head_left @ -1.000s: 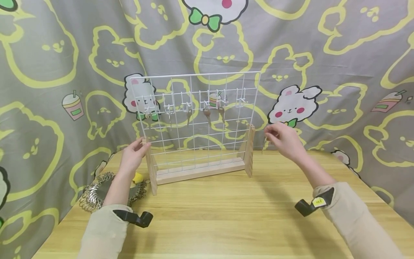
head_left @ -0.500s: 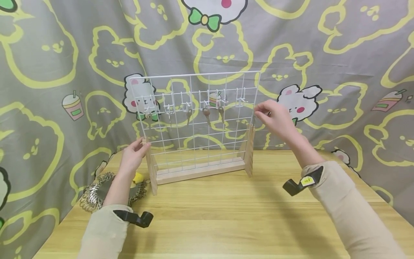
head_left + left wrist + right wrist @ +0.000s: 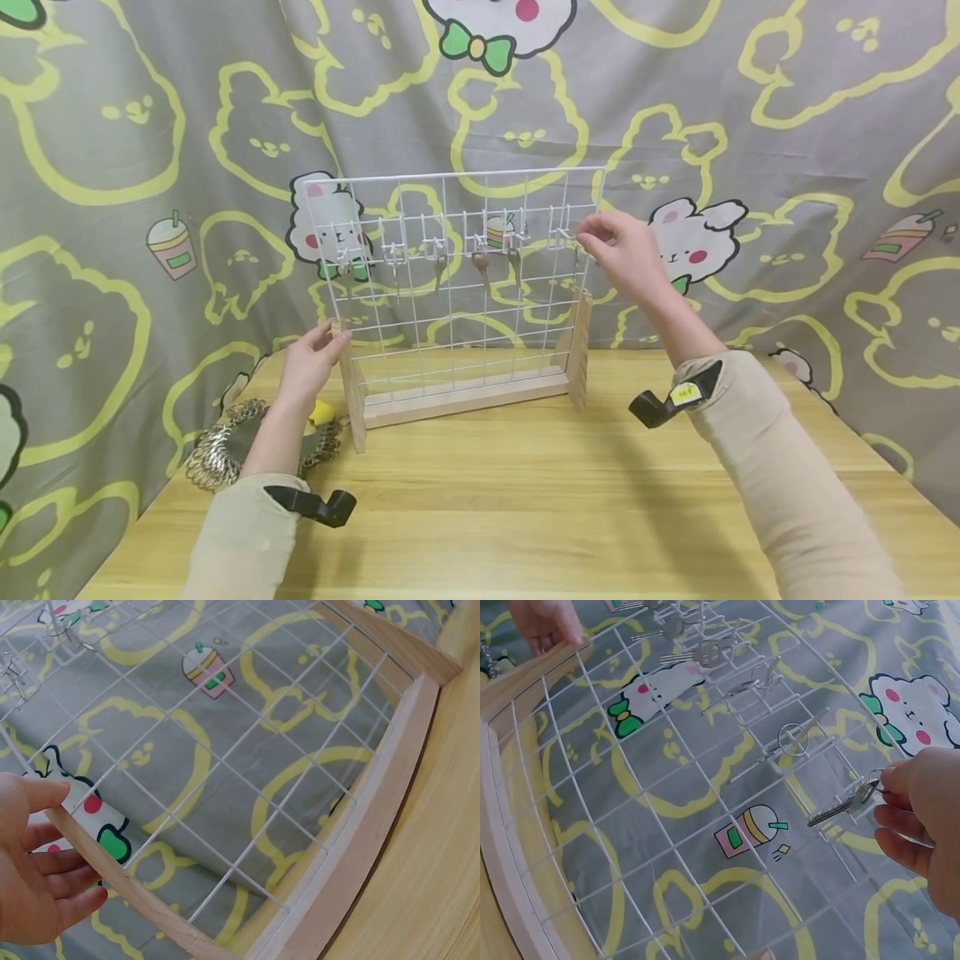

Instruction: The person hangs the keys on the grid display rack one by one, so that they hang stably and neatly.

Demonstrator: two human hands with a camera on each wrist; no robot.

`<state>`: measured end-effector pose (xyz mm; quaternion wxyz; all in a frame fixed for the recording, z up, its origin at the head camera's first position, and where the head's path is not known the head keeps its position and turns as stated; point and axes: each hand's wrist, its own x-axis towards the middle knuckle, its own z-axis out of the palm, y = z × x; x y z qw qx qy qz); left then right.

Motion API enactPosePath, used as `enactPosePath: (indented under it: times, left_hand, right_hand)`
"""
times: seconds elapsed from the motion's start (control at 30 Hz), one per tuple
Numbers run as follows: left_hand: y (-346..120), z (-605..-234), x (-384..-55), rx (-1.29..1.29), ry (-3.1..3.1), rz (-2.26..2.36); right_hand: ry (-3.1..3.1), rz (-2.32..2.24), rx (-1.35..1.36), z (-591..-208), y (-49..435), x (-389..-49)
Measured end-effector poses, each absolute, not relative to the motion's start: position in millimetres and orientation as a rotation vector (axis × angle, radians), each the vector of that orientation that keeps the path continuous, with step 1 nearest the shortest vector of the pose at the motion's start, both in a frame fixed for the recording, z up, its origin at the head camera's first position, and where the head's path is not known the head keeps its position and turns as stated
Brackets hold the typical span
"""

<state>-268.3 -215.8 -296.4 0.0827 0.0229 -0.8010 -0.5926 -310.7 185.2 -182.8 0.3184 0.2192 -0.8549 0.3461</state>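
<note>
A white wire grid rack [image 3: 465, 403] stands upright in a pale wooden frame on the table. My left hand [image 3: 309, 365] holds the top of its left wooden upright [image 3: 124, 881], thumb on the near side and fingers behind. Between thumb and fingertips, my right hand [image 3: 624, 254] pinches the ring of a silver key bunch [image 3: 847, 808]. The bunch hangs just right of the rightmost hook [image 3: 558, 237], which carries no keys. Keys [image 3: 481, 265] hang from the other hooks in a row to the left.
By my left forearm lies a pile of metal rings [image 3: 212, 457] around a dark grey item, with a yellow piece [image 3: 321, 412] beside it. A patterned grey curtain [image 3: 525, 108] hangs behind the wooden table [image 3: 510, 508].
My right hand has risen and moved left with the pinched keys, from beside the rack to its rightmost hook. The left hand and the rack have stayed in place.
</note>
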Motion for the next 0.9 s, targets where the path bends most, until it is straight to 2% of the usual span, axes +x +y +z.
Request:
enactPosePath:
  times: [0.47, 0.9]
  left_hand:
    - [-215, -297, -268, 0.069, -2.374, -1.782]
    - [-216, -294, -264, 0.071, -2.413, -1.752]
  right_hand:
    - [-2.262, 0.972, 0.519, -185, 179, -316]
    - [-2.396, 0.935, 0.469, -208, 185, -313]
